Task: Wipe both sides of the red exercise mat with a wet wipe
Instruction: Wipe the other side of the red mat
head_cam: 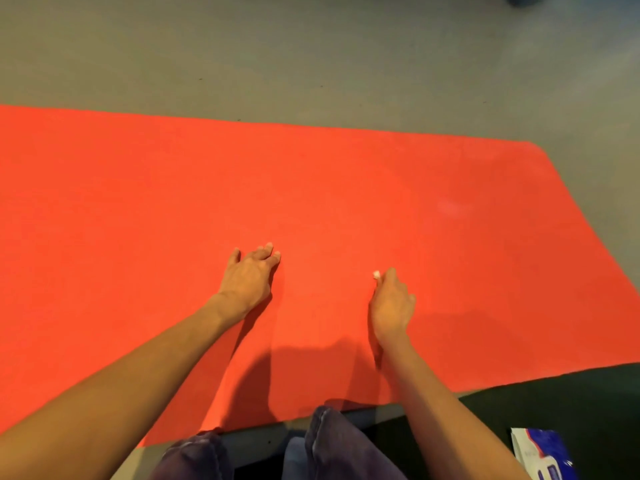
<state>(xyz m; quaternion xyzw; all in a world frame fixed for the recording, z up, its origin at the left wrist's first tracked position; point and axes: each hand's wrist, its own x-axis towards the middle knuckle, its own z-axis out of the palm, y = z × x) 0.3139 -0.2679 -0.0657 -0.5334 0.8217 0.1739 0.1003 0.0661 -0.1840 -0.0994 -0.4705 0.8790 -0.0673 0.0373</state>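
- The grey floor fills the far part of the view, and a darker patch of it runs under the near right corner.
- The red mat lies flat and unrolled across the floor. Its right end is in view and its left end runs out of frame. One face is up; nothing shows whether the other has been done.
- The person kneels at the near edge, knees just touching or overlapping it.
- The left hand rests on the mat with fingers straight and together, holding nothing; it looks like a brace.
- The right hand sits on the mat well apart from the left, its fingers curled under.
- A blue and white packet lies off the mat at the near right.
- A small white scrap, likely the wet wipe, pokes out at the right thumb, so the hand seems to grip it bunched.
- Judged step: wiping the upper face. The next move calls for firm sweeping strokes towards the right end, then flipping the mat.
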